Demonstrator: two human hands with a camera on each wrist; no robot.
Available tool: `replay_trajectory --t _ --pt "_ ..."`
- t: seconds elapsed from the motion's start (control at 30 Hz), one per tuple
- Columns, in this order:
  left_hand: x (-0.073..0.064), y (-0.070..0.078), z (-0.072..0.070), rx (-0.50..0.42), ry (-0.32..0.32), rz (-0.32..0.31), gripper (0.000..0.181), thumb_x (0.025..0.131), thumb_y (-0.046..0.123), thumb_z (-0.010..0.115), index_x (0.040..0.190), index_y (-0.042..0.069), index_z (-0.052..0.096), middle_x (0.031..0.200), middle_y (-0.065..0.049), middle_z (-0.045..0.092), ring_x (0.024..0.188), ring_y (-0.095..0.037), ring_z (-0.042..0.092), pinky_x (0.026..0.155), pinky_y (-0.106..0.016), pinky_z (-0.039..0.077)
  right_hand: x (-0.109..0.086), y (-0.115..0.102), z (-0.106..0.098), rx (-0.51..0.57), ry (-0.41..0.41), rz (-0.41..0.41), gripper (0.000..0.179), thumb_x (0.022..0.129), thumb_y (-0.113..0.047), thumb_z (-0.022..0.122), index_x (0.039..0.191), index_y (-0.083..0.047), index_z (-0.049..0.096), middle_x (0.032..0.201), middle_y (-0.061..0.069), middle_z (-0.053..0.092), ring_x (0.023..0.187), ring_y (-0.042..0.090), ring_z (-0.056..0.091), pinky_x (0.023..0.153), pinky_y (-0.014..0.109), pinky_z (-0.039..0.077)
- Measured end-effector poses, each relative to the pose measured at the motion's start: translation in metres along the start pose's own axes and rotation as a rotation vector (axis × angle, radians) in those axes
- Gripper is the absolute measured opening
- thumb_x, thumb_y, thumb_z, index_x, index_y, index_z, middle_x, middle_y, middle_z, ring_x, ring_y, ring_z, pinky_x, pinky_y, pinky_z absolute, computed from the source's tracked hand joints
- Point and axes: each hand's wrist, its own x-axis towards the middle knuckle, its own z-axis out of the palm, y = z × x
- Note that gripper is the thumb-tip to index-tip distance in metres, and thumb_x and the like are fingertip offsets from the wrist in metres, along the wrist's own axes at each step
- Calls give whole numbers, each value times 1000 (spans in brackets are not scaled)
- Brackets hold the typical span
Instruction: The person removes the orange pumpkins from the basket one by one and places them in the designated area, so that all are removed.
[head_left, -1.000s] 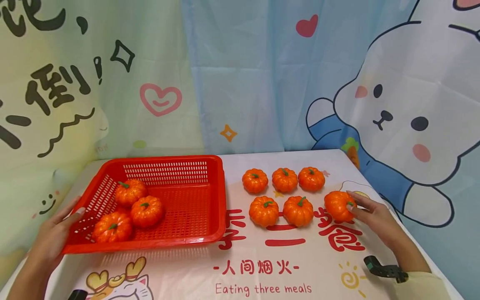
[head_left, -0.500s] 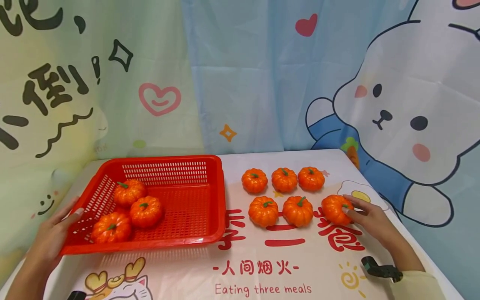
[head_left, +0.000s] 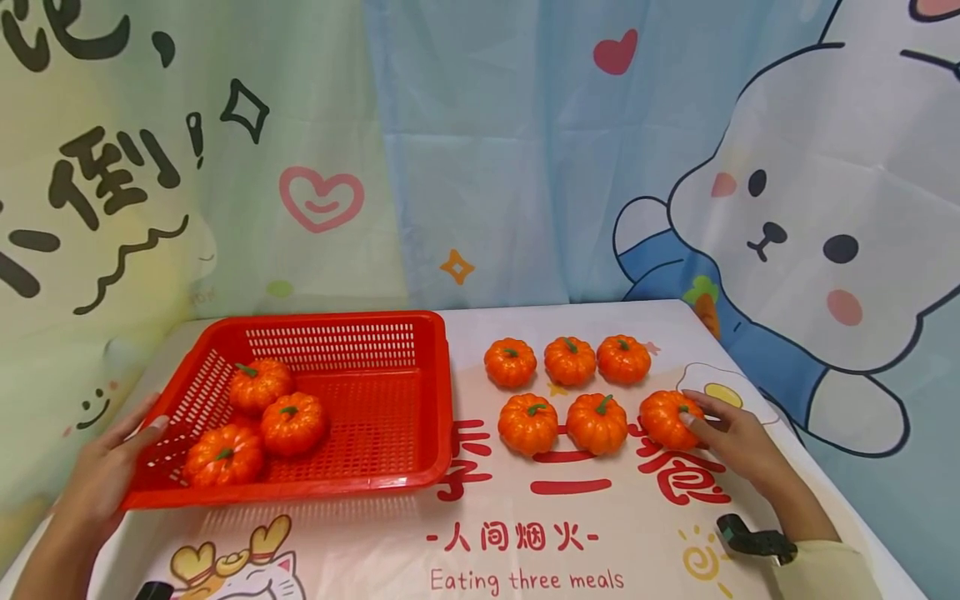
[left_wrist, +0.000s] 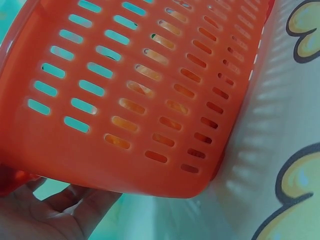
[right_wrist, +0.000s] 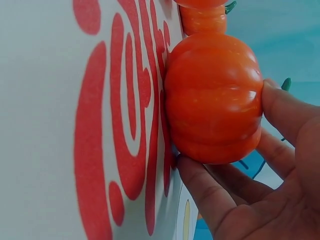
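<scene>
1. Left hand clamped on red basket at near end; basket pumpkins to its right.
2. Right hand: thumb and fingers gripping one pumpkin on bench.
3. Five loose pumpkins left of right hand.

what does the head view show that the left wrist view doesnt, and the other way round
Only the head view: the right hand holding a glossy, ribbed orange pumpkin, with five loose green-stemmed orange pumpkins nearby.
Only the left wrist view: the slotted outer wall of the red plastic basket, close up.
Both: the basket, the left hand at its rim, orange contents (glimpsed only through slots from the wrist) and the white printed table cover.
</scene>
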Motion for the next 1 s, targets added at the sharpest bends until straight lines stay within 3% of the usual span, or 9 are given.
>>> replay_trajectory --t 0.1,0.17,0.27,0.43,0.83,0.9,1.0 --pt "1 0 0 -9 -4 2 64 98 38 57 152 37 23 139 9 40 73 -1 64 63 -29 57 2 2 1 4 9 4 74 97 -53 50 152 -6 32 145 33 33 124 54 40 83 48 54" --pt "0 -1 -1 -28 -9 16 65 98 37 58 153 36 23 128 14 48 73 -3 65 62 -29 57 3 0 2 8 12 -1 75 96 -55 50 152 -7 33 145 33 33 124 54 40 84 48 53" --pt "-1 -2 -2 -62 -17 34 65 98 34 59 153 33 25 99 24 53 72 -7 66 60 -32 58 4 -3 4 18 16 -16 74 97 -54 50 151 -7 34 145 33 34 124 53 40 85 49 53" --pt "-1 1 -1 -76 -27 24 64 99 32 57 153 32 24 89 29 55 70 -10 67 58 -34 58 3 -8 6 7 21 -40 67 100 -45 51 150 -3 35 144 32 37 123 53 43 86 49 52" --pt "-1 1 -2 -65 -22 13 65 97 33 59 153 34 25 93 28 53 71 -7 67 60 -32 58 2 -6 5 -11 -17 -31 71 98 -50 50 152 -6 32 144 35 34 123 55 41 85 51 52" --pt "-1 1 -2 -48 -19 -1 66 97 36 59 153 34 24 100 24 53 72 -6 66 61 -32 58 2 -7 4 -22 -10 -43 72 98 -51 50 152 -7 31 144 36 33 124 56 39 85 53 52" --pt "0 2 0 -17 -11 -20 66 98 38 57 153 35 21 129 12 47 73 -4 65 62 -31 58 1 -8 3 -37 43 -56 73 97 -53 50 153 -11 31 145 34 33 126 55 38 82 52 53"
